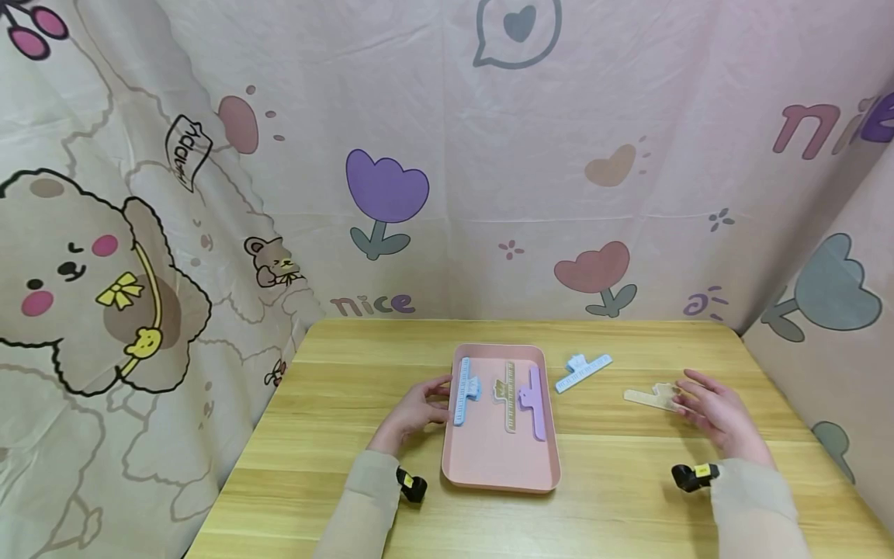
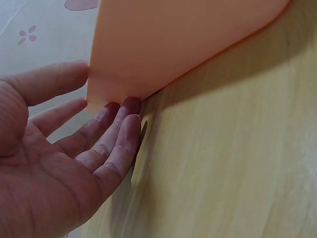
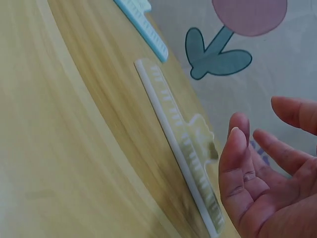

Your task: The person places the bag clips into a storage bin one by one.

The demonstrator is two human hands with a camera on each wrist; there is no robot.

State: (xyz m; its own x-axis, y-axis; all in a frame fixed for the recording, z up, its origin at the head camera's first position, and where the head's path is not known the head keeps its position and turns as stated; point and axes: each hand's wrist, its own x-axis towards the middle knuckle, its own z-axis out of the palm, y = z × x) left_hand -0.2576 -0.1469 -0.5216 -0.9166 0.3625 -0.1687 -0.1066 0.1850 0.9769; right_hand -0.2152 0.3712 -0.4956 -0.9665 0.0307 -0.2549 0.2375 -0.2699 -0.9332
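Note:
My left hand [image 1: 414, 411] is at the left side of a pink tray [image 1: 499, 466]; in the left wrist view its fingertips touch the tray's outer wall. Inside the tray lie a blue ruler clip [image 1: 461, 392] on the left, a clear ruler clip [image 1: 511, 397] near the middle and a purple ruler clip [image 1: 537, 404] on the right. Over on the right, my right hand [image 1: 722, 415] hovers by the end of another clear ruler clip [image 3: 181, 144] on the table, fingers loosely bent and parted with nothing between them.
A second blue ruler clip [image 1: 583, 373] lies slanted on the wooden table [image 1: 615, 473], just right of the tray. Printed cloth [image 1: 447, 171] hangs behind the table's back edge and along both sides.

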